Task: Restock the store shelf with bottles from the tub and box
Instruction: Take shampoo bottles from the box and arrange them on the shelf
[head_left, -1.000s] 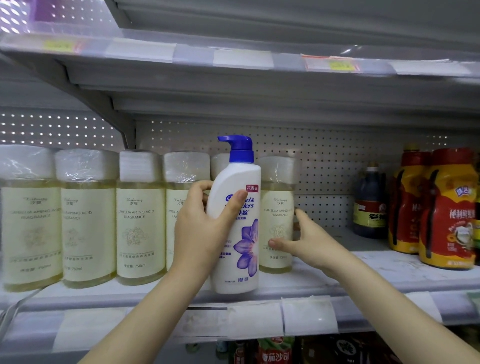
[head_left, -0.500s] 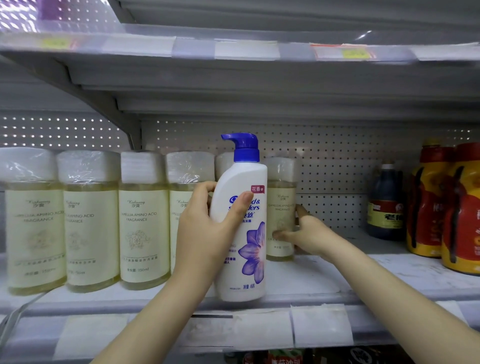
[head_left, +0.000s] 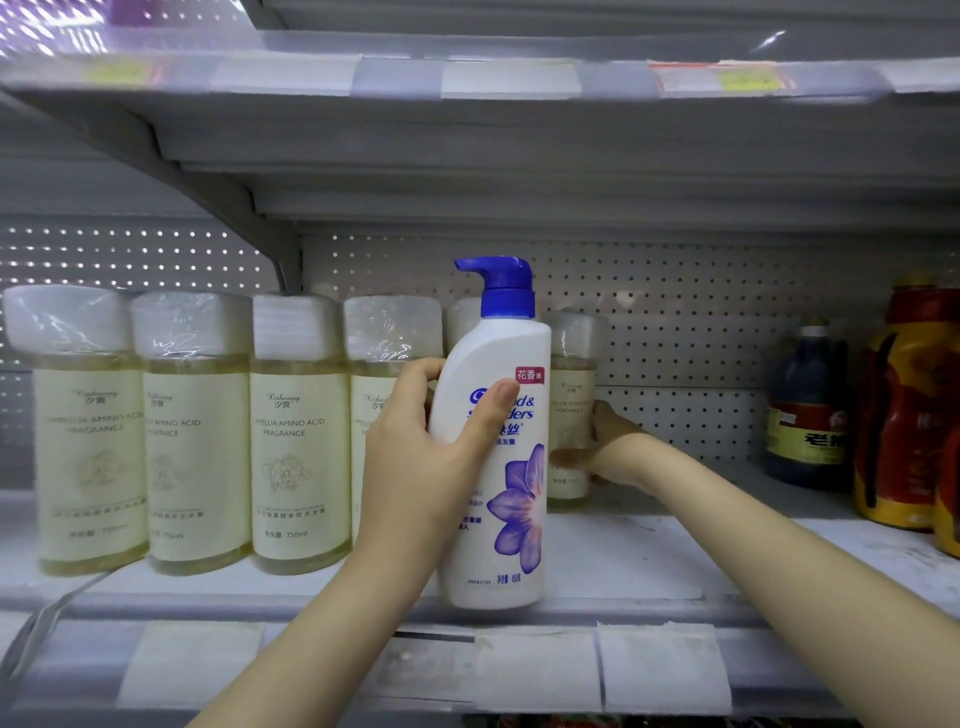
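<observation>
The white plastic shampoo bottle with a blue pump cap (head_left: 493, 467) is held upright at the front edge of the grey metal shelf (head_left: 649, 551), long axis vertical, spout pointed left. The grip of the left hand (head_left: 415, 457) is closed round its mid-body, thumb across the label; pump and base project beyond it. The grip of the right hand (head_left: 613, 447) is closed round a pale yellow wrapped-cap bottle (head_left: 571, 374) behind.
</observation>
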